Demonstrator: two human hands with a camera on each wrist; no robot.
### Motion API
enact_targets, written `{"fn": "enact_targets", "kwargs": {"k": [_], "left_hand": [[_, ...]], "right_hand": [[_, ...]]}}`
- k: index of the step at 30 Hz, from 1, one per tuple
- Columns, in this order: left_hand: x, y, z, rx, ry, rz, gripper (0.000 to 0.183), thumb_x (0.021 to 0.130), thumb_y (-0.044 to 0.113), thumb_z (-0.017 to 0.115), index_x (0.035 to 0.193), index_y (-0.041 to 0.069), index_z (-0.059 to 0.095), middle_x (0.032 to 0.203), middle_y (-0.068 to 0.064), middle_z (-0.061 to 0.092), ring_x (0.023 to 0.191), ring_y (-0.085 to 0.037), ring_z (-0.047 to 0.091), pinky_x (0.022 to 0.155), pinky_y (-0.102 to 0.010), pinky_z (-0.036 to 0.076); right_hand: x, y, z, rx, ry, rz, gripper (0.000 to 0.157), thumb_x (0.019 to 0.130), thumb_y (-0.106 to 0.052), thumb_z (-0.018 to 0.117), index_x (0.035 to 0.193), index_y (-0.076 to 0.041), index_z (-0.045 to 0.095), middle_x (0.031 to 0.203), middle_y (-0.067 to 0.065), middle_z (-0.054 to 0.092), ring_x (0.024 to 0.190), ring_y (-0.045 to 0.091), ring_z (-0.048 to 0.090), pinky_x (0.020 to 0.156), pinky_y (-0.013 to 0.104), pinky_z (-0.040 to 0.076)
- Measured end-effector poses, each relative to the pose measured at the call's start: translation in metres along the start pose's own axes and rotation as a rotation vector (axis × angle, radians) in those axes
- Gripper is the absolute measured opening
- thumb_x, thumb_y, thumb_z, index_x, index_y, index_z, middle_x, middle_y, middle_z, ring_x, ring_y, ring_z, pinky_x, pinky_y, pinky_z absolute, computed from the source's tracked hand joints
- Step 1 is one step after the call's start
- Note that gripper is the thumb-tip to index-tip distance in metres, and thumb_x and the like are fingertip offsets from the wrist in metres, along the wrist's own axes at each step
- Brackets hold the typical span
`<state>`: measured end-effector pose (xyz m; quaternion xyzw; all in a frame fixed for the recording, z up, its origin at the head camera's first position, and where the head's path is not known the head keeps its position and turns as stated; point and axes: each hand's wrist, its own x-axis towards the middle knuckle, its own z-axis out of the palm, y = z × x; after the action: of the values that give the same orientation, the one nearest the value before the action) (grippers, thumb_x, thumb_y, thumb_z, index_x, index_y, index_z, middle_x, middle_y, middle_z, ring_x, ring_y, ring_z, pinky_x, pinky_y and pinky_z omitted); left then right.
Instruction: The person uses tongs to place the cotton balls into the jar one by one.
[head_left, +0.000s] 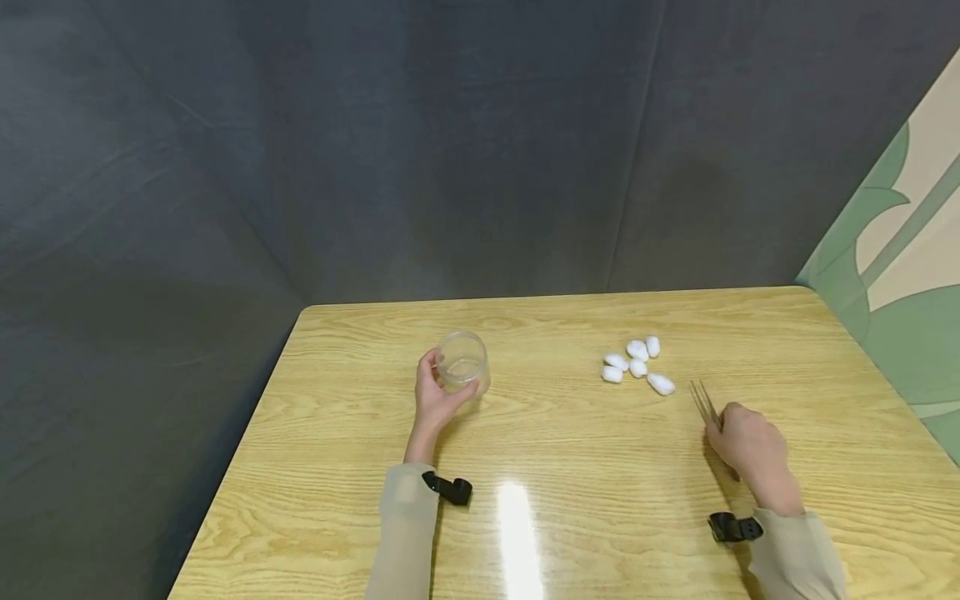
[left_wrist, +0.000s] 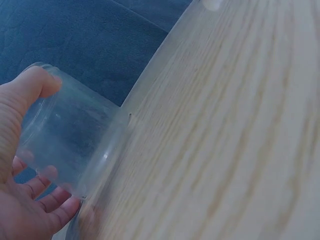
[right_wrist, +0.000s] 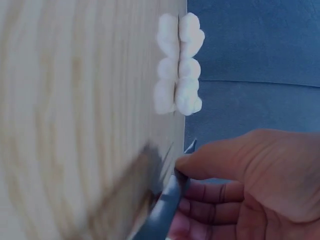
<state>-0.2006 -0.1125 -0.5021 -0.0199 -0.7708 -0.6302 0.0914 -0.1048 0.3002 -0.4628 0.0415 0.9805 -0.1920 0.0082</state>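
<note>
In the head view my left hand [head_left: 437,402] grips a clear, round, open-topped jar [head_left: 463,367] that stands upright on the table. The thumb lies on one side of the jar [left_wrist: 75,135] and the fingers on the other, as the left wrist view shows. My right hand [head_left: 750,443] holds a pair of metal tweezers [head_left: 707,407], their two tips apart and nothing between them. Ahead and to the left of those tips lie several white cotton balls [head_left: 637,350]. In the right wrist view, the tweezers [right_wrist: 167,202] sit between thumb and fingers, near the tabletop.
The wood-grain table [head_left: 555,433] has a rounded far edge, with a dark cloth wall [head_left: 450,150] behind and to the left. A green and cream leaf-patterned panel [head_left: 900,250] borders its right side. Black camera straps [head_left: 448,488] sit on both wrists.
</note>
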Motion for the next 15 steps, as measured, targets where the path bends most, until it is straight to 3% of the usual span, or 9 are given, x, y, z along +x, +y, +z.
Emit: {"fn": "enact_targets", "kwargs": {"k": [9, 15], "left_hand": [[-0.011, 0.037, -0.003, -0.001, -0.008, 0.014, 0.075, 0.070, -0.002, 0.075, 0.133, -0.008, 0.034, 0.129, -0.031, 0.039, 0.117, -0.048, 0.039, 0.096, -0.057, 0.036], [-0.014, 0.041, -0.003, 0.007, -0.009, 0.027, 0.074, 0.070, -0.002, 0.074, 0.132, -0.007, 0.034, 0.129, -0.031, 0.040, 0.117, -0.048, 0.039, 0.096, -0.057, 0.036]], "right_hand": [[-0.002, 0.000, 0.000, -0.005, 0.026, -0.063, 0.017, 0.088, -0.010, 0.048, 0.074, 0.000, 0.046, 0.056, 0.007, 0.045, 0.046, 0.020, 0.042, 0.039, 0.033, 0.033], [-0.003, -0.002, 0.001, 0.003, 0.029, -0.092, 0.016, 0.088, -0.010, 0.048, 0.080, 0.004, 0.049, 0.056, 0.005, 0.044, 0.047, 0.019, 0.039, 0.038, 0.032, 0.031]]}}
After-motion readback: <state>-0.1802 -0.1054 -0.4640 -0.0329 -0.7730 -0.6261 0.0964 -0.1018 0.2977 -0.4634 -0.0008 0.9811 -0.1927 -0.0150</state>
